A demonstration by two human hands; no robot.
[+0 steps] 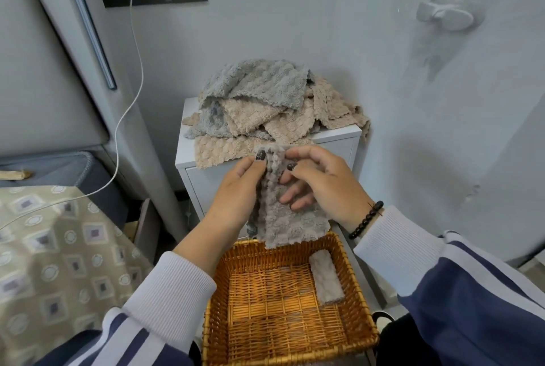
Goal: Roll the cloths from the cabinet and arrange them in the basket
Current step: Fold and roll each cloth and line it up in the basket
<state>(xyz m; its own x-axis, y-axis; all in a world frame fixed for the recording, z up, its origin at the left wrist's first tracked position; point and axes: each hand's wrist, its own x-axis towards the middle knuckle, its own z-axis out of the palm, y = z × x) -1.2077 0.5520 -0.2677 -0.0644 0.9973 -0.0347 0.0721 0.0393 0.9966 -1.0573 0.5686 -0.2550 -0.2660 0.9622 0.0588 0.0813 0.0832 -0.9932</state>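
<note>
White cabinet [339, 141] top lies mostly hidden under piled cloths [265, 106]; your left hand [236, 188] and right hand [321, 183] pinch a grey cloth [283, 218], covering the basket [362, 306] rim.

At frame centre your left hand [236, 188] and right hand [321, 185] pinch the top of a grey cloth [292, 221] hanging over the wicker basket [362, 306], where one rolled cloth [326, 277] lies right; the cloth pile [265, 109] tops the white cabinet [339, 141] above.
</note>
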